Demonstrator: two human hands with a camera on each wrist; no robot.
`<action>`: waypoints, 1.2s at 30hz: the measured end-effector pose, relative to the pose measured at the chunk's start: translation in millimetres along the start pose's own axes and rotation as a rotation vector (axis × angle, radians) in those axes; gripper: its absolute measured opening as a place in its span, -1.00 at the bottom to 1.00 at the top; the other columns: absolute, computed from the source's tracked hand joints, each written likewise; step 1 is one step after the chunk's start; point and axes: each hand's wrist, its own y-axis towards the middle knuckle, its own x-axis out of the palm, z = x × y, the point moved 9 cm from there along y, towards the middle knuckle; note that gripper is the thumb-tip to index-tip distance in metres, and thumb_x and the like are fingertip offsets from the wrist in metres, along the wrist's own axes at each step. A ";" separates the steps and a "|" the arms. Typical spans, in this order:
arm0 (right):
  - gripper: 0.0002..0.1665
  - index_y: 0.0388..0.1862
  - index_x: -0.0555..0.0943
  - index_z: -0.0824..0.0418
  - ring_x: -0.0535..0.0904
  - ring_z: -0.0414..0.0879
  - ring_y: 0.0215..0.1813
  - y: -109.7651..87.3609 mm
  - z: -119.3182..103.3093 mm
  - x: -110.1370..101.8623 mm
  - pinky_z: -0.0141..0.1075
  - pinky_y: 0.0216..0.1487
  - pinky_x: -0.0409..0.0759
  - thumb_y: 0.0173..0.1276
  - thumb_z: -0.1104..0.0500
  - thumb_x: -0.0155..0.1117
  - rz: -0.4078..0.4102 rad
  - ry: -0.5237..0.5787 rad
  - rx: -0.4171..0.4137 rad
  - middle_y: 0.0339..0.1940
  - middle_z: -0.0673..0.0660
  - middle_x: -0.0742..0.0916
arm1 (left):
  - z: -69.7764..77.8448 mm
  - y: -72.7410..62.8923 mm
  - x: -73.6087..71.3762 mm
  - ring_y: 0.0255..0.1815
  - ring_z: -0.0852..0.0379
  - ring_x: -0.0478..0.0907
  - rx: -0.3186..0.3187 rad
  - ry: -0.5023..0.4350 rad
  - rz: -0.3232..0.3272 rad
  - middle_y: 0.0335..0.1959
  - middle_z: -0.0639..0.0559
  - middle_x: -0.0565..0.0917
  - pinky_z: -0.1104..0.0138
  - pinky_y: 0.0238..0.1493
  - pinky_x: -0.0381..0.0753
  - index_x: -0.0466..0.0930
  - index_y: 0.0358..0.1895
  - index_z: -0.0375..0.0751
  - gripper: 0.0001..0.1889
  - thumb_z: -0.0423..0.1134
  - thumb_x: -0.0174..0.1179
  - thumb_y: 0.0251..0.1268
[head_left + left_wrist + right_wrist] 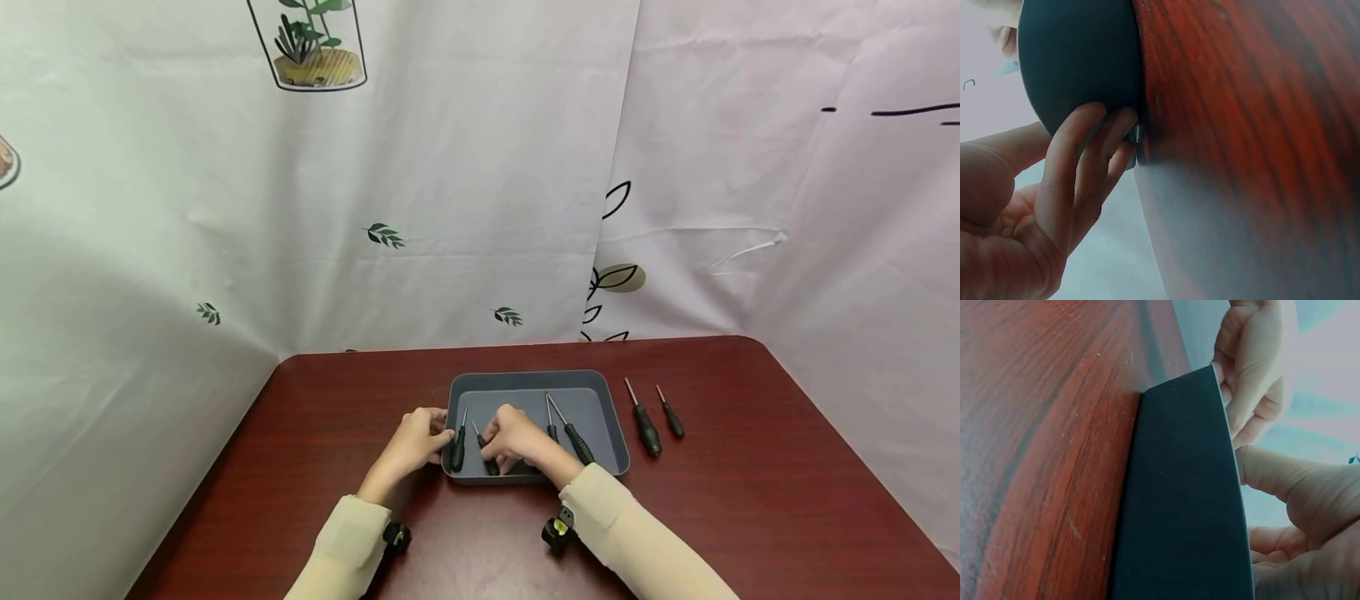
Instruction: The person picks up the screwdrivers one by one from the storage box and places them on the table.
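Smooth, matt tray [525,382] and screwdrivers [647,430] of metal and plastic on a wood-grained surface [337,425].
The tray could be coated metal or plastic; the screwdrivers have shiny metal shafts and plastic-looking handles. The surface has streaked grain and a soft gloss. The backdrop [465,167] resembles creased cloth; the sleeves [351,537] are matt fabric.

A makeshift booth: printed cloth [465,175] walls in a table [480,542].

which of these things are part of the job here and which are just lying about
Part of the job:
gray tray
four black-handled screwdrivers inside it

Apparently lying about:
two loose screwdrivers on the table right of the tray, untouched, though possibly needed too
printed curtain, just backdrop
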 end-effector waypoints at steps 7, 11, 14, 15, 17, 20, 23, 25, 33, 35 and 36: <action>-0.78 -0.22 0.62 0.47 0.62 -0.07 -0.63 1.1 4.6 -8.4 -0.17 -0.53 0.74 0.11 0.50 0.36 0.001 0.100 0.041 -0.46 0.24 0.67 | 0.3 -0.7 -0.1 -0.25 -0.05 0.71 -0.003 -0.005 0.006 -0.19 -0.27 0.71 0.25 -0.49 0.75 0.47 0.23 -0.62 -0.57 -0.49 0.23 0.34; -0.75 -0.16 0.61 0.48 0.64 -0.06 -0.59 2.5 7.3 -12.0 -0.14 -0.47 0.76 0.13 0.51 0.32 -0.033 0.208 0.054 -0.42 0.28 0.68 | -0.2 -0.3 -0.3 -0.24 -0.06 0.71 -0.001 -0.020 0.004 -0.18 -0.27 0.71 0.26 -0.49 0.75 0.47 0.23 -0.61 -0.58 -0.49 0.23 0.35; -0.71 -0.11 0.62 0.49 0.67 -0.06 -0.56 3.8 9.6 -14.3 -0.14 -0.43 0.77 0.13 0.52 0.30 -0.058 0.291 0.067 -0.44 0.28 0.69 | -1.1 -0.2 -0.8 -0.25 -0.06 0.71 -0.007 -0.023 0.006 -0.18 -0.27 0.70 0.25 -0.49 0.75 0.47 0.23 -0.60 -0.58 -0.49 0.23 0.35; -0.69 -0.09 0.62 0.50 0.67 -0.05 -0.55 4.1 10.7 -15.3 -0.13 -0.42 0.77 0.14 0.52 0.30 -0.066 0.313 0.074 -0.45 0.29 0.70 | -1.2 -0.2 -0.7 -0.26 -0.06 0.71 -0.007 -0.021 0.007 -0.18 -0.27 0.70 0.25 -0.49 0.75 0.47 0.23 -0.60 -0.58 -0.49 0.23 0.35; -0.67 -0.06 0.61 0.51 0.67 -0.05 -0.53 5.0 12.3 -16.8 -0.13 -0.40 0.77 0.14 0.53 0.29 -0.079 0.354 0.085 -0.46 0.27 0.69 | -1.7 0.0 -0.7 -0.26 -0.06 0.71 -0.004 -0.009 0.008 -0.18 -0.27 0.70 0.25 -0.50 0.75 0.47 0.23 -0.61 -0.57 -0.49 0.23 0.35; -0.64 -0.01 0.59 0.51 0.67 -0.05 -0.51 4.9 14.8 -19.4 -0.13 -0.35 0.77 0.17 0.53 0.28 -0.097 0.385 0.105 -0.44 0.26 0.70 | -1.5 0.0 -0.4 -0.26 -0.06 0.71 -0.004 0.001 0.007 -0.18 -0.27 0.70 0.26 -0.50 0.75 0.47 0.24 -0.61 -0.57 -0.49 0.23 0.34; -0.63 0.02 0.59 0.50 0.68 -0.06 -0.48 3.6 15.5 -22.5 -0.13 -0.33 0.77 0.20 0.51 0.28 -0.112 0.396 0.111 -0.40 0.26 0.71 | -1.0 0.0 -0.1 -0.25 -0.07 0.71 -0.005 0.002 0.000 -0.16 -0.28 0.70 0.25 -0.49 0.75 0.46 0.24 -0.60 -0.57 -0.49 0.23 0.35; -0.63 0.04 0.58 0.48 0.68 -0.06 -0.47 3.0 16.1 -24.2 -0.14 -0.32 0.77 0.21 0.50 0.27 -0.117 0.400 0.114 -0.37 0.26 0.72 | -0.4 0.0 -0.6 -0.24 -0.07 0.71 -0.003 -0.001 -0.002 -0.15 -0.28 0.69 0.25 -0.48 0.75 0.46 0.25 -0.60 -0.57 -0.49 0.22 0.36; -0.60 0.08 0.54 0.50 0.66 -0.05 -0.44 2.5 17.3 -27.4 -0.07 -0.26 0.77 0.22 0.49 0.23 -0.139 0.430 0.101 -0.36 0.23 0.73 | 0.1 0.3 -0.3 -0.20 -0.10 0.71 -0.007 -0.002 -0.001 -0.14 -0.30 0.69 0.25 -0.48 0.75 0.46 0.24 -0.60 -0.57 -0.50 0.22 0.35; -0.59 0.08 0.54 0.50 0.66 -0.05 -0.44 2.3 18.0 -28.1 -0.05 -0.24 0.77 0.22 0.49 0.22 -0.141 0.435 0.100 -0.36 0.23 0.73 | 0.3 0.1 -0.6 -0.20 -0.10 0.71 -0.010 0.000 0.000 -0.14 -0.30 0.69 0.25 -0.48 0.75 0.46 0.24 -0.60 -0.57 -0.50 0.22 0.35; -0.59 0.08 0.54 0.50 0.66 -0.05 -0.44 2.3 18.2 -28.4 -0.04 -0.23 0.77 0.21 0.49 0.22 -0.143 0.436 0.099 -0.36 0.22 0.73 | 0.5 -0.1 -0.7 -0.20 -0.10 0.71 -0.012 0.002 0.001 -0.14 -0.30 0.69 0.25 -0.48 0.75 0.46 0.24 -0.59 -0.57 -0.50 0.22 0.35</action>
